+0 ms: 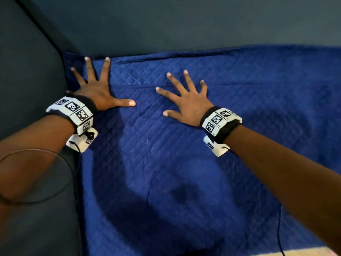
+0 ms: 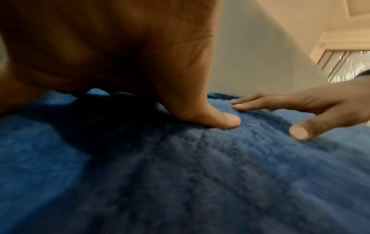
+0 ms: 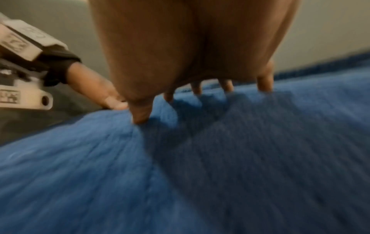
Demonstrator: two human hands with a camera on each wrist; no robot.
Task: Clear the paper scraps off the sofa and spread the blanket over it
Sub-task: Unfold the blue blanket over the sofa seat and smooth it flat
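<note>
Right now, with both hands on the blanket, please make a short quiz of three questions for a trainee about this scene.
1. True or false: the left hand grips a fold of the blanket.
2. Which hand lies nearer the sofa's corner? A) left B) right
3. Fill in: the fingers of the right hand are ____ on the blanket.

Key: 1 false, both hands lie flat with straight fingers. 2 A. 3 spread.
</note>
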